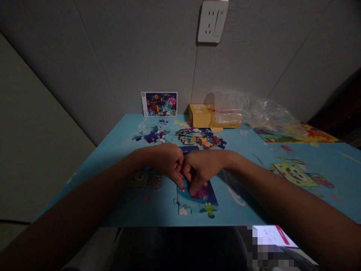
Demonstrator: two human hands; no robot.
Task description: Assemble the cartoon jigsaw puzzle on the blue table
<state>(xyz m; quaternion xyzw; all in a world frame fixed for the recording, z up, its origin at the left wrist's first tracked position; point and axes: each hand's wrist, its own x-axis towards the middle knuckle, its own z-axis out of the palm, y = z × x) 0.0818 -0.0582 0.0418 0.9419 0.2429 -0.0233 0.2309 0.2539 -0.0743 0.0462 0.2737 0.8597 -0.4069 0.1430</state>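
A partly joined jigsaw puzzle (207, 194) in blue and purple lies flat near the table's front edge. My left hand (170, 162) and my right hand (200, 167) meet over it, knuckles touching. Fingers on both hands are curled in, with the thumbs pointing down onto the joined pieces. The hands cover the puzzle's middle, so the exact pieces under the fingertips are hidden. Just beyond them sits a heap of loose puzzle pieces (201, 138). More scattered puzzle pieces (152, 136) lie to its left. A picture card (160, 104) of an underwater scene leans on the wall.
A yellow box (201, 116) stands against the wall, with crumpled clear plastic wrap (234, 107) over its right side. Further right is a colourful flat sheet (307, 134). The blue table (242, 150) has printed cartoon figures. A wall socket (213, 22) is above.
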